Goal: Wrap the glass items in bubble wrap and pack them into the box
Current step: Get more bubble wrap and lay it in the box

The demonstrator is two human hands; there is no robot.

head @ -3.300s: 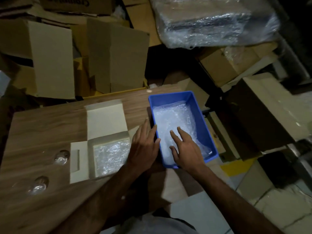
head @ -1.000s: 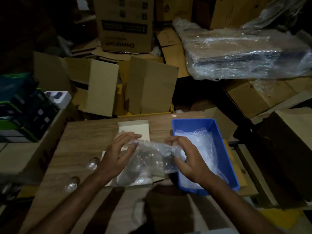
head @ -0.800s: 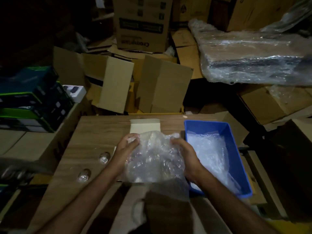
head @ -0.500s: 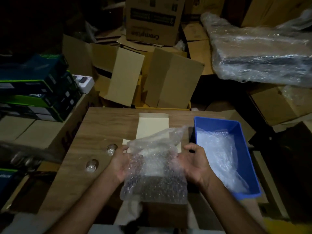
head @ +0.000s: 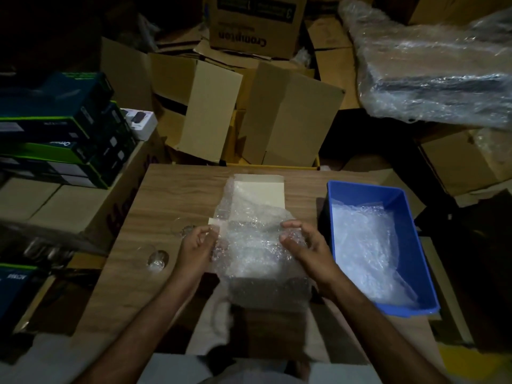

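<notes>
1. Two bare hands sit at the lower middle of the frame, held apart, each pinching one side edge of a clear bubble wrap sheet [head: 257,245]; the left hand [head: 195,245] grips the left edge with curled fingers and the right hand [head: 302,243] grips the right edge.
2. That sheet hangs spread between them above the wood-grain tabletop [head: 171,195], covering most of an open cream cardboard box [head: 259,189] whose lid flap shows at the centre of the frame.
3. Left of the left hand, two small clear glass items lie on the tabletop: one [head: 158,260] lower, another [head: 184,230] just beside the knuckles, partly hidden.
4. At the right of the frame stands a blue rectangular plastic bin [head: 415,245] holding more crumpled bubble wrap [head: 365,245].
5. Beyond the table's far edge, brown cardboard cartons [head: 241,112] fill the upper middle.
6. Dark green-trimmed boxes [head: 63,134] are stacked at the left, and a plastic-wrapped bundle [head: 435,76] fills the upper right.
</notes>
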